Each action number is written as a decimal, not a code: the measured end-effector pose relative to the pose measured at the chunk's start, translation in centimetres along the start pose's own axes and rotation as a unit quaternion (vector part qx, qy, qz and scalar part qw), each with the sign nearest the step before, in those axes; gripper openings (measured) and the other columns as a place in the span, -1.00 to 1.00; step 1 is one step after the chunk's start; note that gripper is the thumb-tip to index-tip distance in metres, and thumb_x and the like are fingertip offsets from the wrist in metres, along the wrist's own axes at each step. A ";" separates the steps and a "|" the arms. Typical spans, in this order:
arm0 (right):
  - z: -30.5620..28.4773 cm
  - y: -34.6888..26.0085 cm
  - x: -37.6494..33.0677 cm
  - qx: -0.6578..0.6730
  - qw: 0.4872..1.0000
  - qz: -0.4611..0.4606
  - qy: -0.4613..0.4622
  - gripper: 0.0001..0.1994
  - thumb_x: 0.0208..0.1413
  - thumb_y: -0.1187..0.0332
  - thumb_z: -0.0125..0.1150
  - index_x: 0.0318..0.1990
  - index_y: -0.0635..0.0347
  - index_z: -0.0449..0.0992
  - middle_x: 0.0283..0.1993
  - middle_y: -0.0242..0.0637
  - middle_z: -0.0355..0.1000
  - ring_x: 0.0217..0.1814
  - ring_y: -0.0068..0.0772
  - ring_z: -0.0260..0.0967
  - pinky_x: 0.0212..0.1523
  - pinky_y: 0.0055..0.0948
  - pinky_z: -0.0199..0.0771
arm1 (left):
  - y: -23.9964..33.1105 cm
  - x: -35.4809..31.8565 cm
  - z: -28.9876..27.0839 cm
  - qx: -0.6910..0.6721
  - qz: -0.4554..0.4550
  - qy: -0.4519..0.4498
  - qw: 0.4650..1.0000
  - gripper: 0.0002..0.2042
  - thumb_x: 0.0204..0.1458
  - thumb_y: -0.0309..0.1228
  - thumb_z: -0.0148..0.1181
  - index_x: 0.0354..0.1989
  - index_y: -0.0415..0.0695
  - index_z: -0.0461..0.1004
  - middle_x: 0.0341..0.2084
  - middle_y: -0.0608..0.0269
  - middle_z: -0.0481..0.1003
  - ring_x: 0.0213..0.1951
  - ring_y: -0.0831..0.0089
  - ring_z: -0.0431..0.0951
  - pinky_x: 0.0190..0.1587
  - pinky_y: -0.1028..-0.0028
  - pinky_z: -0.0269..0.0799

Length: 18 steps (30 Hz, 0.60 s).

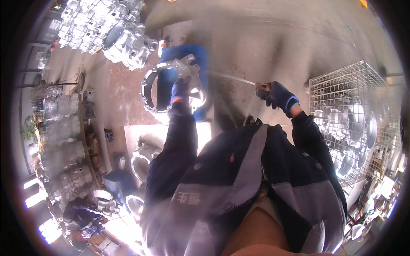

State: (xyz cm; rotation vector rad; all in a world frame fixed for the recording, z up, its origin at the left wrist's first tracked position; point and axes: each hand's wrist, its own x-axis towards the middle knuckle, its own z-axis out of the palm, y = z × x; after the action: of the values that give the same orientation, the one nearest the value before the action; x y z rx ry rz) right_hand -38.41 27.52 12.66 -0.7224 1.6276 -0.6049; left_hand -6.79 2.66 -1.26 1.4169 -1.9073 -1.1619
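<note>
Dark work jacket with grey panels [256, 179] fills foreground | left hand [180, 91] gloved blue, clamped on ring-shaped grey metal casting [171, 85] atop blue drum [188, 55] | right hand [278, 96] fisted around thin metal rod [232, 77] | risk: casting could tip off if grip loosens.
</note>
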 end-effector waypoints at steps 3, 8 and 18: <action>-0.5 1.8 0.5 0.056 0.997 0.007 -0.061 -0.78 -0.05 0.59 0.12 -0.19 0.24 0.51 -0.42 -0.28 0.48 -0.62 -0.51 0.38 -0.71 -0.52 0.35 | 0.0 -1.1 -2.7 0.033 -0.103 -0.006 0.994 -0.70 0.05 -0.20 0.20 -0.20 -0.18 0.57 -0.27 0.08 0.58 -0.21 0.27 0.56 -0.14 0.35 0.42; 0.5 3.7 2.4 0.089 0.989 0.003 -0.119 -0.68 -0.11 0.61 0.17 -0.12 0.22 0.50 -0.37 -0.22 0.51 -0.62 -0.43 0.43 -0.75 -0.46 0.42 | 3.2 -6.4 -5.5 0.083 0.018 0.026 0.996 -0.66 -0.06 -0.09 0.33 -0.31 -0.13 0.56 -0.49 0.08 0.55 -0.42 0.18 0.54 -0.35 0.33 0.39; -0.1 4.9 5.4 0.067 0.983 -0.059 -0.163 -0.69 -0.07 0.51 0.21 -0.10 0.15 0.49 -0.36 -0.24 0.53 -0.55 -0.41 0.48 -0.64 -0.42 0.48 | 3.9 -8.0 -4.9 0.398 -0.005 -0.076 0.914 -0.59 0.09 -0.03 0.08 -0.37 -0.19 0.56 -0.36 0.02 0.57 -0.29 0.09 0.57 -0.20 0.20 0.40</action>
State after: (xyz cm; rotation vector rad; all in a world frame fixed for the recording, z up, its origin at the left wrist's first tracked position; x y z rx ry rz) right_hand -39.73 26.79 5.56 -0.7778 1.2379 -0.6377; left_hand -2.22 8.89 5.40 1.7502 -2.6538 -0.4873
